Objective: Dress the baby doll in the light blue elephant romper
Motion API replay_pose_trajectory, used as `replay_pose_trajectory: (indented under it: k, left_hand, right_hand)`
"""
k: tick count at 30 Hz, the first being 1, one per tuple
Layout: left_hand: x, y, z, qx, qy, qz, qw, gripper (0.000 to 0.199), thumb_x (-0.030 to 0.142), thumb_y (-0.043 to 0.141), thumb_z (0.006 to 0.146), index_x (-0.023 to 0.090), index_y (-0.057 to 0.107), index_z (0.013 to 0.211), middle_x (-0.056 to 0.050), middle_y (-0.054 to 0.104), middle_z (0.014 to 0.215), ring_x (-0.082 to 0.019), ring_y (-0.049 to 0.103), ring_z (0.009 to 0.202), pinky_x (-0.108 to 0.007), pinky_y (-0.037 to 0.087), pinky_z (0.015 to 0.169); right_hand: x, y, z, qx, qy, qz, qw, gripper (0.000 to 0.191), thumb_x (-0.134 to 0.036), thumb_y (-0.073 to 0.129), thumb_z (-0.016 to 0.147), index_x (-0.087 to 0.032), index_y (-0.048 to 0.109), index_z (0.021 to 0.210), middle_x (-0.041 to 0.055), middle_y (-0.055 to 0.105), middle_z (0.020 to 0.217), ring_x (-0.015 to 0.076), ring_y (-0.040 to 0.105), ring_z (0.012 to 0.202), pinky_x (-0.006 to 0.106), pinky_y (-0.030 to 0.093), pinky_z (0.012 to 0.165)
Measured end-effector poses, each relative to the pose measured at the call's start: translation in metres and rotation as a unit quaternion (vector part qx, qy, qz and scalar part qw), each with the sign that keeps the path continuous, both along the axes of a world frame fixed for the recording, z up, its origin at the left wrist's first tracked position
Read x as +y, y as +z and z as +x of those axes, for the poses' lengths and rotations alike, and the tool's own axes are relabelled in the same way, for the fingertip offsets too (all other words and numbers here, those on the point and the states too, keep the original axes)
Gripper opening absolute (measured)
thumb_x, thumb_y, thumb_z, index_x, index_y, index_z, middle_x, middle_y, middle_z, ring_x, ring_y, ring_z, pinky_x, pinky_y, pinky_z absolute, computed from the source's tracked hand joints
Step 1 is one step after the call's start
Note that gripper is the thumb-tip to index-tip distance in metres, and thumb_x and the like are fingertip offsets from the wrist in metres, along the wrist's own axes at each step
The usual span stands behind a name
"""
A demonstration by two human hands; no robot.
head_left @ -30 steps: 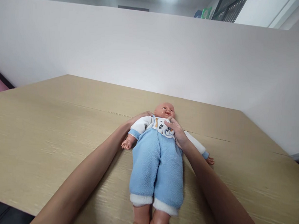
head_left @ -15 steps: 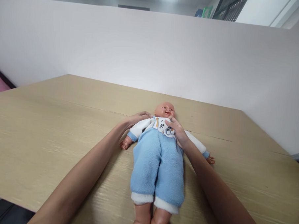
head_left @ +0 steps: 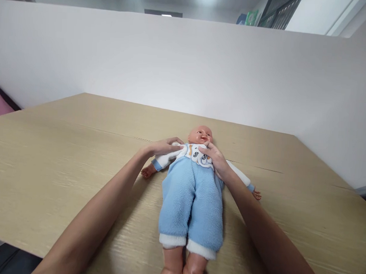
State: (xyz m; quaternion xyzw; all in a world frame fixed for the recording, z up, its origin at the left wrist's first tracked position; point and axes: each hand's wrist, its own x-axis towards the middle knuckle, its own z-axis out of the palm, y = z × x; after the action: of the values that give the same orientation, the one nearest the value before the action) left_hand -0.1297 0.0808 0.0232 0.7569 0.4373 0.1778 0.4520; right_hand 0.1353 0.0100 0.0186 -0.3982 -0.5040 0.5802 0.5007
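Observation:
A baby doll (head_left: 193, 194) lies on its back on the table, head away from me and legs toward me. It wears a fleece outfit with light blue trousers, white cuffs and a cartoon animal face on the white chest. My left hand (head_left: 166, 147) is closed around the doll's white sleeve at the shoulder, fingers above and thumb on the front. At the opposite shoulder, my right hand (head_left: 217, 158) grips the upper chest of the outfit, its thumb lying over the cartoon face. Both doll arms stretch outward, and the feet run past the lower edge of the view.
The wooden tabletop (head_left: 64, 148) has thin seams across it. A white partition (head_left: 174, 64) rises along its far side and continues on the right. Something pink (head_left: 1, 103) with a dark edge shows at the far left.
My left hand has shifted slightly left, its thumb now showing on the front of the sleeve. The doll's arm on that side has swung outward. My right hand stays on the chest.

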Motion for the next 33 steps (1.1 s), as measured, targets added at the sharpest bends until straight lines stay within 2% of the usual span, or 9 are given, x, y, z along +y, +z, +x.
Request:
replay_pose_trajectory:
  k: [2, 6, 9, 12, 17, 20, 23, 28, 33]
  left_hand:
    - [0.004, -0.005, -0.002, 0.001, -0.022, 0.025, 0.999, 0.065, 0.074, 0.063, 0.089, 0.029, 0.069, 0.135, -0.003, 0.072, 0.139, -0.026, 0.066, 0.122, -0.026, 0.048, 0.098]
    - [0.008, -0.006, -0.007, 0.045, -0.017, 0.034, 0.998, 0.074, 0.080, 0.060, 0.087, 0.029, 0.065, 0.141, -0.005, 0.072, 0.138, -0.027, 0.066, 0.121, -0.026, 0.049, 0.093]
    - [0.009, -0.002, -0.013, 0.127, 0.018, 0.014, 0.992, 0.086, 0.087, 0.060, 0.080, 0.025, 0.066, 0.139, -0.010, 0.075, 0.132, -0.032, 0.070, 0.111, -0.030, 0.050, 0.086]
    - [0.011, 0.000, -0.021, 0.178, 0.045, 0.013, 0.983, 0.092, 0.091, 0.063, 0.074, 0.021, 0.070, 0.134, -0.017, 0.074, 0.135, -0.037, 0.069, 0.115, -0.034, 0.049, 0.092]
    - [0.012, 0.002, -0.029, 0.224, 0.036, 0.009, 0.974, 0.090, 0.090, 0.066, 0.069, 0.022, 0.073, 0.128, -0.020, 0.071, 0.140, -0.043, 0.067, 0.124, -0.041, 0.046, 0.102]
    - [0.005, 0.010, -0.026, 0.294, 0.053, 0.017, 0.954, 0.093, 0.089, 0.065, 0.071, 0.019, 0.072, 0.131, -0.026, 0.070, 0.140, -0.048, 0.067, 0.125, -0.048, 0.044, 0.106]
    - [-0.005, 0.022, -0.017, 0.317, 0.075, 0.038, 0.945, 0.092, 0.088, 0.061, 0.076, 0.016, 0.071, 0.131, -0.030, 0.069, 0.138, -0.050, 0.067, 0.123, -0.052, 0.046, 0.104]
    - [-0.026, 0.042, 0.002, 0.323, 0.088, 0.124, 0.934, 0.077, 0.075, 0.053, 0.093, 0.013, 0.065, 0.136, -0.030, 0.061, 0.146, -0.047, 0.058, 0.134, -0.053, 0.041, 0.111]
    - [-0.062, 0.053, 0.045, 0.257, 0.127, 0.324, 0.902, 0.057, 0.059, 0.044, 0.105, 0.012, 0.064, 0.130, -0.024, 0.065, 0.134, -0.042, 0.057, 0.129, -0.053, 0.041, 0.111]
  right_hand:
    - [0.002, 0.003, 0.008, -0.123, -0.033, 0.061, 0.990, 0.042, -0.054, 0.089, 0.076, -0.026, 0.058, 0.084, -0.0027, 0.072, 0.079, 0.0182, 0.063, 0.070, 0.031, 0.047, 0.065]
    - [0.002, 0.005, 0.021, -0.360, -0.094, 0.145, 0.917, 0.038, -0.058, 0.080, 0.084, -0.026, 0.061, 0.078, -0.0035, 0.065, 0.069, 0.0197, 0.058, 0.070, 0.031, 0.040, 0.064]
    - [-0.001, 0.005, 0.021, -0.421, -0.098, 0.144, 0.890, 0.039, -0.062, 0.075, 0.088, -0.026, 0.062, 0.078, -0.0018, 0.069, 0.073, 0.0217, 0.061, 0.074, 0.033, 0.040, 0.067]
    - [-0.003, 0.005, 0.018, -0.464, -0.119, 0.161, 0.863, 0.041, -0.066, 0.071, 0.090, -0.027, 0.063, 0.080, 0.0016, 0.073, 0.078, 0.0243, 0.064, 0.075, 0.034, 0.040, 0.068]
    - [-0.003, 0.007, 0.021, -0.602, -0.231, 0.194, 0.739, 0.043, -0.069, 0.066, 0.092, -0.027, 0.068, 0.091, 0.0119, 0.077, 0.084, 0.0313, 0.068, 0.079, 0.037, 0.036, 0.070]
    - [-0.008, 0.005, 0.034, -0.645, -0.240, 0.205, 0.696, 0.042, -0.064, 0.058, 0.099, -0.025, 0.067, 0.090, 0.0133, 0.076, 0.084, 0.0323, 0.068, 0.081, 0.039, 0.038, 0.071]
    - [-0.023, -0.005, 0.060, -0.643, -0.246, 0.236, 0.686, 0.042, -0.061, 0.050, 0.102, -0.023, 0.065, 0.094, 0.0141, 0.076, 0.096, 0.0334, 0.068, 0.093, 0.041, 0.043, 0.081]
    - [-0.070, -0.041, 0.139, -0.658, -0.266, 0.224, 0.668, 0.051, -0.065, 0.050, 0.099, -0.020, 0.066, 0.118, 0.0194, 0.074, 0.113, 0.0396, 0.066, 0.109, 0.050, 0.046, 0.094]
    - [-0.109, -0.067, 0.188, -0.616, -0.213, 0.214, 0.727, 0.055, -0.069, 0.061, 0.092, -0.024, 0.065, 0.124, 0.0148, 0.076, 0.118, 0.0374, 0.069, 0.108, 0.050, 0.050, 0.095]
